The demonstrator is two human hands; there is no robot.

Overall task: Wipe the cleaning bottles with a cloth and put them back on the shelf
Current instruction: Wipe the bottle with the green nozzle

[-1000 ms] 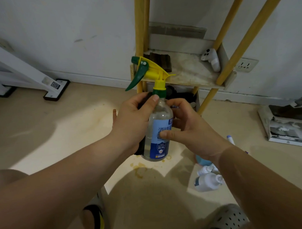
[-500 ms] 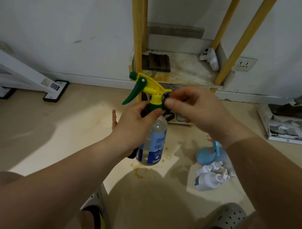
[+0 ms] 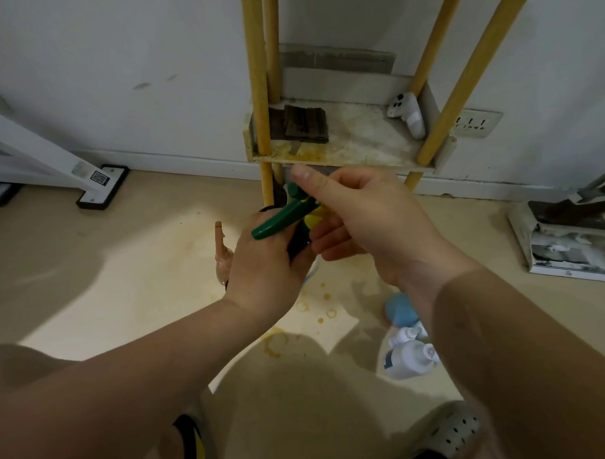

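Note:
My left hand [image 3: 264,265] grips the spray bottle, whose body is hidden behind that hand. Only its green trigger [image 3: 277,223] and a bit of the yellow spray head [image 3: 311,220] show, tilted to the left. A dark cloth [image 3: 296,245] peeks out between my palm and the bottle. My right hand [image 3: 369,220] curls over the spray head from the right, forefinger stretched out above it. Straight ahead, just past my hands, the stained low shelf [image 3: 360,151] hangs between yellow poles.
On the shelf lie a dark folded cloth [image 3: 304,124] and a white controller [image 3: 407,117]. A blue bottle [image 3: 401,310] and white bottles [image 3: 408,359] lie on the floor at right, a brownish bottle [image 3: 221,246] left of my hand. A torn box [image 3: 566,247] sits far right.
My right hand went from the bottle's label up to the spray head. The bottle has tipped over and sunk behind my left hand, so its clear body no longer shows.

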